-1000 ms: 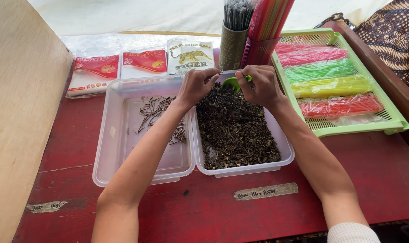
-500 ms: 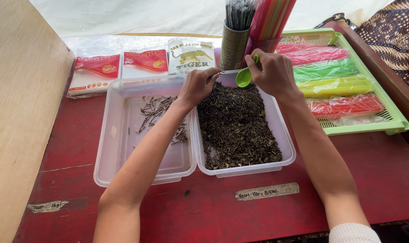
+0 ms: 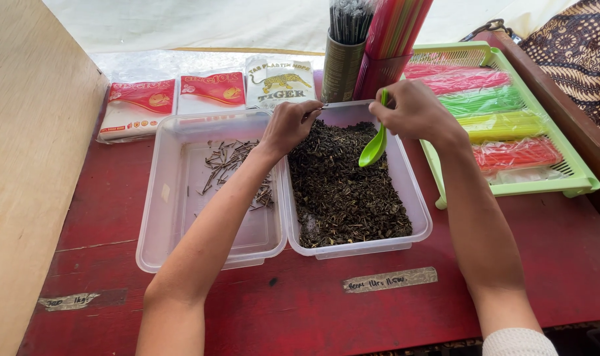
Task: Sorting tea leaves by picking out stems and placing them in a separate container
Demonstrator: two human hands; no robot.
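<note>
Lowered: green spoon (image 3: 374,148) hangs beneath right hand (image 3: 415,112); over tea tub (image 3: 415,198)

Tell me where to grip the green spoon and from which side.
Grip the green spoon by the upper end of its handle, coming from above, as the right hand does: the handle stands nearly upright, bowl hanging down over the dried leaves, so only the top is clear to pinch.

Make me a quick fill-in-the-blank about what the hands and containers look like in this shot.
The right hand holds a ____ plastic spoon.
The dark loose leaves fill the ____ clear container of the two.
The left hand pinches a thin ____.
The left container holds a few ____.

Missing words: green; right; stem; stems
</note>
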